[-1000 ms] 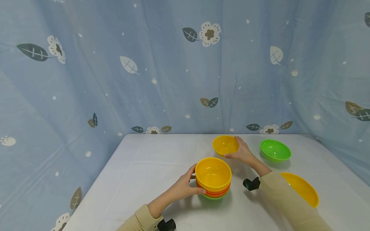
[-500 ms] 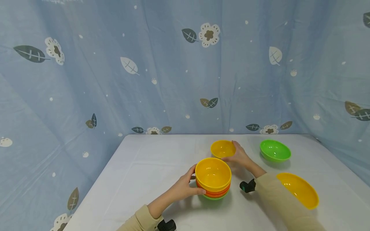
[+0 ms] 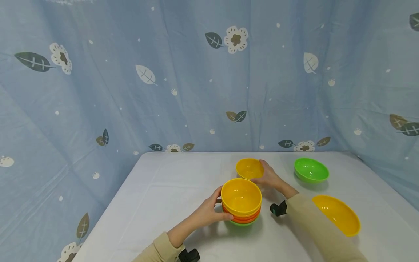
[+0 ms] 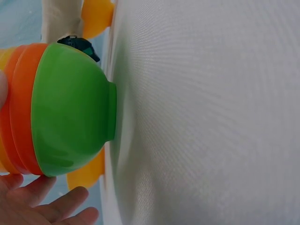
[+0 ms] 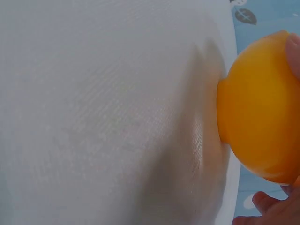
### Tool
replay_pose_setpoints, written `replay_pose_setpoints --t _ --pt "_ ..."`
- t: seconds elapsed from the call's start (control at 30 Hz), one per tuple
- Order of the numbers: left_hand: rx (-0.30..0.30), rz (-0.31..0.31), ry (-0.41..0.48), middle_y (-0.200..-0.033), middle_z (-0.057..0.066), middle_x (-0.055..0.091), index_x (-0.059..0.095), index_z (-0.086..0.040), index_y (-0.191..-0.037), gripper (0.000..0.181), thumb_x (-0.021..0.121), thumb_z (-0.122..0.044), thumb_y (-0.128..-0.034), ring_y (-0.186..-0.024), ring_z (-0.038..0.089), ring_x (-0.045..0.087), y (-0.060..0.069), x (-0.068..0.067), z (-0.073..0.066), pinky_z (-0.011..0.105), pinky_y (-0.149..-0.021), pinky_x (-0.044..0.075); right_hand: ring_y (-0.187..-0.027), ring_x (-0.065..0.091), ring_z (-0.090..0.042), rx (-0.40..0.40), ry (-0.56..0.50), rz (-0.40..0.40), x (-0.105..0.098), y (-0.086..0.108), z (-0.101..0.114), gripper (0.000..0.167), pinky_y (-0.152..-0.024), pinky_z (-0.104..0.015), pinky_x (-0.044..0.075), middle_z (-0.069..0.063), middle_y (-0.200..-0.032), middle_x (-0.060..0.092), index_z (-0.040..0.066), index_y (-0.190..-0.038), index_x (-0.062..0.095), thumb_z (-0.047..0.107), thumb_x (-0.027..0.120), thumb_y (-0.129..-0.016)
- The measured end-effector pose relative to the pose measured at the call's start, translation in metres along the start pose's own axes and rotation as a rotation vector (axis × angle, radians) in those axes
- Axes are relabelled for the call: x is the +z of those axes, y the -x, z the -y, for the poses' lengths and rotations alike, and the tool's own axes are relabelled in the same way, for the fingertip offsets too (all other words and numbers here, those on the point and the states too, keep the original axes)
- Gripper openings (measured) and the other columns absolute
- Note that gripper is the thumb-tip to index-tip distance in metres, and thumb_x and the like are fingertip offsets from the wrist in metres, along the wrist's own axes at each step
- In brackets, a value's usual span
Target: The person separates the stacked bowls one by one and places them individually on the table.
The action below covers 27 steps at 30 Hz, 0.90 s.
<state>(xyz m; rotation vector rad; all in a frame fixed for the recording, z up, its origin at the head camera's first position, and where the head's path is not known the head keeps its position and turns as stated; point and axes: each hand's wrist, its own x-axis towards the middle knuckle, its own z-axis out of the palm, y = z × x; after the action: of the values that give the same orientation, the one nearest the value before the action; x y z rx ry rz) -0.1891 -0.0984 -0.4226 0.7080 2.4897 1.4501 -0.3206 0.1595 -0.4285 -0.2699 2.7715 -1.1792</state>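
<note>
A stack of nested bowls [image 3: 241, 198] stands on the table, with yellow on top, orange [image 4: 26, 108] in the middle and green [image 4: 70, 110] at the bottom. My left hand [image 3: 206, 212] grips the stack from its left side, thumb at the near side and fingers round the far side. Just behind the stack is a single yellow bowl [image 3: 248, 168], upright. My right hand [image 3: 271, 179] holds that bowl at its right side, thumb near and fingers beyond. The bowl's foot [image 5: 223, 110] is at the table surface; whether it touches is hard to tell.
A green bowl [image 3: 311, 170] sits at the back right of the white table [image 3: 176, 182]. Nearer, a wide yellow bowl [image 3: 340, 214] is partly covered by the right sleeve [image 3: 317, 225]. A blue patterned curtain [image 3: 196, 80] hangs behind the table.
My right hand has moved the single yellow bowl to the left and a little nearer, up behind the stack. The left hand and the stack have stayed in place.
</note>
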Motion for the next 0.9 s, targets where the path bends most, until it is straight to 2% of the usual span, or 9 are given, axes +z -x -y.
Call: replay_pose_setpoints --t 0.53,0.8,0.9 --pt "-0.001 0.012 0.020 -0.143 0.003 0.035 0.017 -0.020 -0.146 0.092 0.069 -0.048 -0.0761 -0.119 0.026 0.047 0.000 0.000 0.002 0.054 -0.098 0.036 -0.127 0.027 -0.040 0.000 -0.026 0.045 -0.001 -0.005 0.008 0.109 -0.106 -0.056 0.021 -0.025 -0.147 0.011 -0.002 -0.144 0.003 0.034 0.076 -0.071" --pt "-0.004 0.012 0.021 -0.143 0.002 0.035 0.017 -0.021 -0.146 0.091 0.069 -0.048 -0.0763 -0.120 0.026 0.047 -0.001 -0.001 0.002 0.053 -0.098 0.036 -0.134 0.009 -0.045 -0.044 0.074 0.073 -0.015 -0.002 0.017 0.117 -0.105 -0.060 0.016 -0.028 -0.149 -0.003 -0.006 -0.143 -0.001 0.040 0.077 -0.069" --pt "-0.007 0.009 0.015 -0.143 0.002 0.036 0.018 -0.021 -0.146 0.091 0.069 -0.048 -0.0763 -0.119 0.026 0.047 0.000 -0.001 0.002 0.053 -0.098 0.037 -0.135 0.006 -0.046 -0.052 0.075 0.083 -0.023 0.002 0.020 0.116 -0.103 -0.062 0.015 -0.027 -0.149 -0.005 -0.004 -0.144 0.001 0.040 0.077 -0.069"
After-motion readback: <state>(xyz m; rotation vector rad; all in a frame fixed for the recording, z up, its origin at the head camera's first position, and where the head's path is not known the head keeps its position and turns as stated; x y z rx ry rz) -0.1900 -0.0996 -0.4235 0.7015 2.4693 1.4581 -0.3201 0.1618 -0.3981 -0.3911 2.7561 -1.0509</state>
